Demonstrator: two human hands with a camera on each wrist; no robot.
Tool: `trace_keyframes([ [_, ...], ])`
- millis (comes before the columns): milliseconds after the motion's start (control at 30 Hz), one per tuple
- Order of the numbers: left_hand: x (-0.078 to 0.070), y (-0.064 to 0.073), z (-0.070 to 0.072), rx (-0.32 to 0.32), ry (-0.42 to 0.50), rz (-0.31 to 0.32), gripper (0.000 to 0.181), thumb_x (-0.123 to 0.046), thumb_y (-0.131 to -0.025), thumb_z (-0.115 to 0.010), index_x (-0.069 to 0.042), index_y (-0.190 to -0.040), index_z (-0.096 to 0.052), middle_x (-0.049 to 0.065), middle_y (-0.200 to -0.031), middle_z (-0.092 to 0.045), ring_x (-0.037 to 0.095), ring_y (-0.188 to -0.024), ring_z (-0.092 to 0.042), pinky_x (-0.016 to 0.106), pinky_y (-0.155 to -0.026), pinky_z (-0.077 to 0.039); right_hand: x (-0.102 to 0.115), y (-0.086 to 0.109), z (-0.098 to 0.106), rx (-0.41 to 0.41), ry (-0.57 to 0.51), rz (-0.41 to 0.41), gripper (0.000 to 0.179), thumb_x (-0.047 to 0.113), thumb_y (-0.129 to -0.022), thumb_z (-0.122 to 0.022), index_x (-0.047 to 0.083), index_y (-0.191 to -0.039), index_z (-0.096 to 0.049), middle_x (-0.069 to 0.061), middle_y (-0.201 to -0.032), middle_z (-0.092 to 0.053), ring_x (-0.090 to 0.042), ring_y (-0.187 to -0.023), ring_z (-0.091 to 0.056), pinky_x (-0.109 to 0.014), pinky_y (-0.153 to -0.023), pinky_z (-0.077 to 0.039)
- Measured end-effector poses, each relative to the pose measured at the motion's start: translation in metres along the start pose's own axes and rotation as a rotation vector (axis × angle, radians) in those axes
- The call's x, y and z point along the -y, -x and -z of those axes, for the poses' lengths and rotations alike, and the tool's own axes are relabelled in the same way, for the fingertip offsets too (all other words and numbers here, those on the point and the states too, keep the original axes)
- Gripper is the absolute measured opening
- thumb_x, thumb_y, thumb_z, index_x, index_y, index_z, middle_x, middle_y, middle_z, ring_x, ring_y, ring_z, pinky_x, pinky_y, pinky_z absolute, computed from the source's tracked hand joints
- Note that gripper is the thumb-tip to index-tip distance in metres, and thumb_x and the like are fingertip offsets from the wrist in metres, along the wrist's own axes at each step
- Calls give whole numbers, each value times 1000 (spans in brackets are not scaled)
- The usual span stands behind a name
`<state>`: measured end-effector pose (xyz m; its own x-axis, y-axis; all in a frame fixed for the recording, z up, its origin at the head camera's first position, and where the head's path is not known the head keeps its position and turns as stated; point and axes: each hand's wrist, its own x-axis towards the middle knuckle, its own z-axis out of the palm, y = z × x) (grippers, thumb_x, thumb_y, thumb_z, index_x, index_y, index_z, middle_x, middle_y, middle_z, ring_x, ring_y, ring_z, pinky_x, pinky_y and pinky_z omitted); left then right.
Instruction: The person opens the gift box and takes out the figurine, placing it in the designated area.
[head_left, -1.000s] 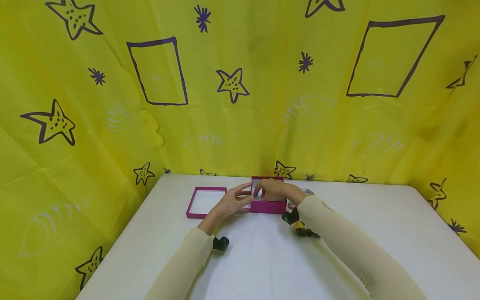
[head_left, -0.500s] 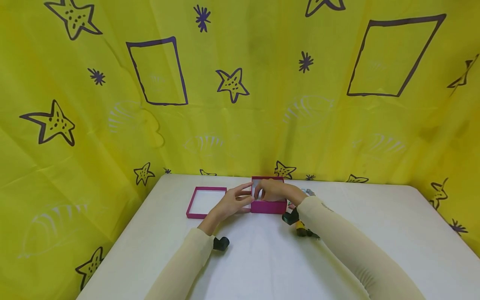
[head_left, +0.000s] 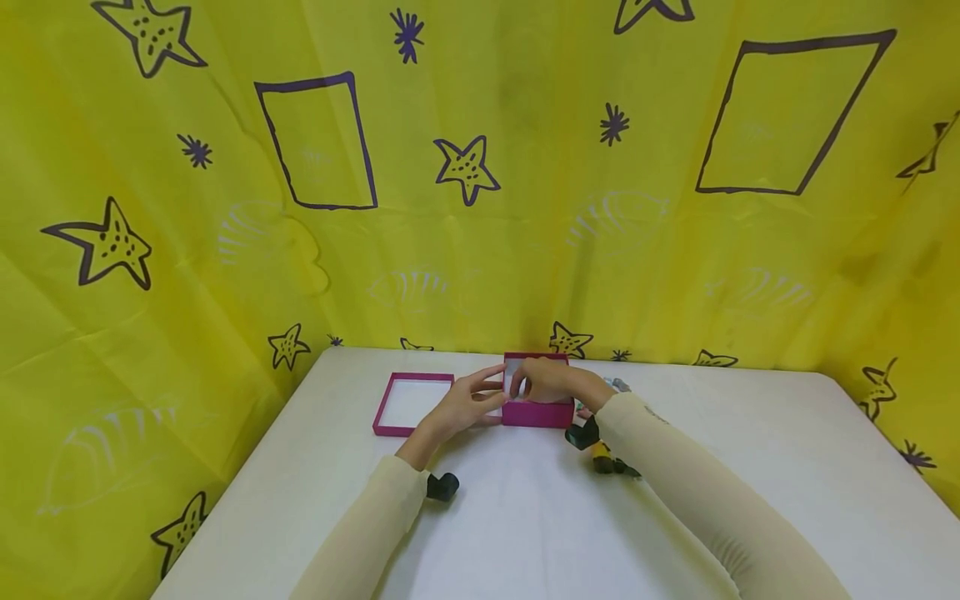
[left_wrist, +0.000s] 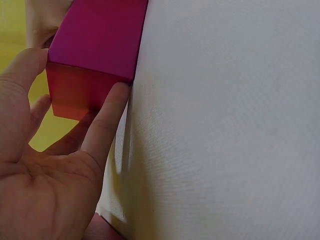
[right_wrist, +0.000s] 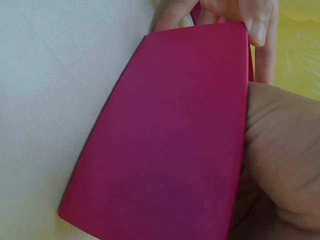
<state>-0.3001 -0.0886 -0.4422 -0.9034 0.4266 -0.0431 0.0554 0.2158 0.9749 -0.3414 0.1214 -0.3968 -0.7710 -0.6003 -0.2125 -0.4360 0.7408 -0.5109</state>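
A magenta box [head_left: 536,415] with a white inside stands uncovered at the back of the table. My left hand [head_left: 461,406] has its fingers spread against the box's left end; in the left wrist view the fingertips [left_wrist: 116,95] touch the end wall. My right hand [head_left: 547,381] reaches over the front wall into the box with bent fingers. In the right wrist view that wall hides its fingertips, so whether they hold anything cannot be seen. A shallow magenta lid [head_left: 382,408], white side up, lies left of the box.
Right of the box, partly behind the right sleeve, lie small pale coloured items [head_left: 619,384] and a yellow and dark object [head_left: 602,457]. Dark devices [head_left: 442,487] sit at both wrists. A yellow patterned curtain [head_left: 525,250] hangs behind the white table [head_left: 510,517].
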Motion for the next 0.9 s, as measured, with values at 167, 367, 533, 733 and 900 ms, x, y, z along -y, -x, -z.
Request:
trace_keyframes([
  [167,0,-1,0,0,9,-3,62,-21,-101,-68,-23,-158,-43,18,-151,-50,37,-130,-57,43,-89,-61,1,1,2,-11,23,1,22,1,-91,-74,11,-110,-79,-5,-104,-74,-20,-93,-67,-35,-83,-62],
  [367,-1,0,-1,-14,17,18,62,-22,-100,-70,-26,-157,-45,17,-149,-52,35,-129,-58,42,-88,-61,1,4,8,-28,63,18,19,7,-89,-80,7,-107,-78,-7,-100,-73,-19,-87,-66,-33,-79,-61],
  [533,-2,1,-1,-23,11,29,63,-22,-100,-69,-25,-158,-44,16,-150,-52,34,-129,-58,41,-88,-61,-1,7,13,-53,57,21,24,10,-87,-82,4,-109,-76,-4,-94,-71,-17,-82,-65,-30,-74,-60],
  [733,-1,1,-1,-18,-1,18,63,-23,-101,-69,-24,-158,-43,17,-149,-52,35,-129,-59,41,-89,-61,1,15,19,-79,14,7,31,10,-88,-82,2,-116,-73,-3,-91,-70,-17,-77,-65,-30,-71,-59],
  [900,-1,1,-1,-15,5,14,62,-23,-101,-69,-25,-157,-45,17,-149,-52,34,-129,-58,41,-89,-61,-3,18,23,-116,23,41,33,10,-88,-82,-1,-117,-73,-3,-86,-68,-16,-73,-61,-27,-66,-56],
])
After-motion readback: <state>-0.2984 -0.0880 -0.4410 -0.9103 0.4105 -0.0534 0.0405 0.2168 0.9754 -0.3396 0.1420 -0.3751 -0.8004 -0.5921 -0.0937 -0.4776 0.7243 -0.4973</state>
